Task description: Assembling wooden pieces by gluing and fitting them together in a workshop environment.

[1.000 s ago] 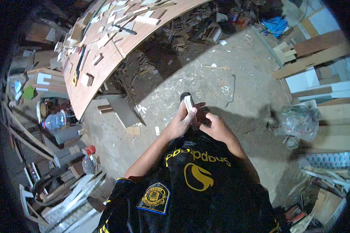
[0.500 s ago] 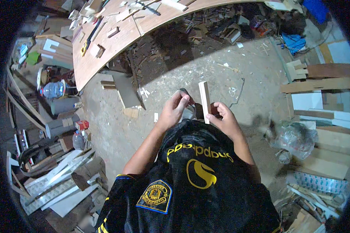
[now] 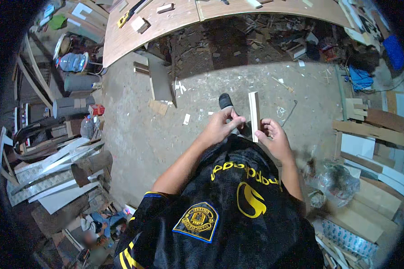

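Observation:
In front of my body, my right hand holds a short pale wooden strip upright near its lower end, between thumb and fingers. My left hand is just left of the strip, apart from it, with thumb and fingers drawn together. Whatever those fingers may pinch is too small to make out. Beyond my left hand, a dark shoe shows on the concrete floor.
Wood pieces and a yellow-handled tool lie on the plywood table ahead. A board leans below it. Boards are stacked at right, panels at left. Someone seems to sit at lower left.
The view has shifted, so the table sits higher and the shoe shows. My left hand has come nearer the wooden strip, which stays in my right hand.

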Demonstrator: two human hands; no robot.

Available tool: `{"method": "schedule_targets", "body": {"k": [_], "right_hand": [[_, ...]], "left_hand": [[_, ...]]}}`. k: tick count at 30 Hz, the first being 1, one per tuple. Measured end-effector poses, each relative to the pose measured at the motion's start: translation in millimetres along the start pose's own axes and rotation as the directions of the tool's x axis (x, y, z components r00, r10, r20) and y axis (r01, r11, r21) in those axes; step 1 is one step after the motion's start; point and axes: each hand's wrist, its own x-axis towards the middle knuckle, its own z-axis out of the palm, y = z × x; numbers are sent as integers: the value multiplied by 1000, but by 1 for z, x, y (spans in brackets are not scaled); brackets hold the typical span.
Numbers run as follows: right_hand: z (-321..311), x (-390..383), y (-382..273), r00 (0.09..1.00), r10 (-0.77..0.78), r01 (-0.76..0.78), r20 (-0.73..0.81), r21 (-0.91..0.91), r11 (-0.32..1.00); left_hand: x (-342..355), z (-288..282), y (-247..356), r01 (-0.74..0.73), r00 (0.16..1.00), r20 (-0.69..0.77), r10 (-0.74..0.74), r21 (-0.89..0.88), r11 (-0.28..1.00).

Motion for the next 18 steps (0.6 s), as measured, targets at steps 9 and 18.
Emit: {"method": "schedule_targets", "body": {"k": [9,18], "right_hand": [[7,-2,-5,999,29,-30,21,10,1000],[9,-7,-8,995,65,-68,76,34,997]], "left_hand": [[-10,-2,2,79,997,-9,-79,-4,997],[-14,7,-9,5,998,-65,-8,-41,999]]}}
